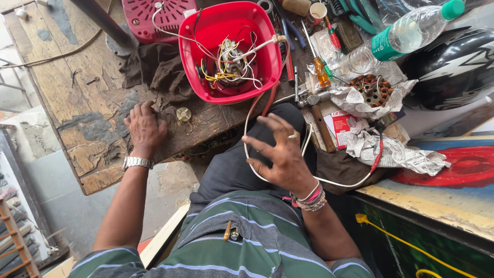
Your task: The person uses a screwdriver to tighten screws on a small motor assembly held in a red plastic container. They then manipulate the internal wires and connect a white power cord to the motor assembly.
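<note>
While the red appliance housing (229,51) sits inverted at the far centre of the wooden bench (77,92), its wiring exposed for access, the right hand (280,154) hovers near it over the lap, fingers spread, holding nothing, beside the white cable (252,116). The left hand (145,127) lies flat, fingers together, on the bench as a brace, near a small cream knob (183,114).

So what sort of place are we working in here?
Probably a small appliance repair bench: an opened red housing with exposed wiring, a bare copper-wound stator on newspaper, and screwdrivers strewn on the worn wooden table.

Glossy red plastic housing (226,51), rough worn wooden table (77,98), crumpled newspaper (391,149), metal wristwatch (137,162)
</note>
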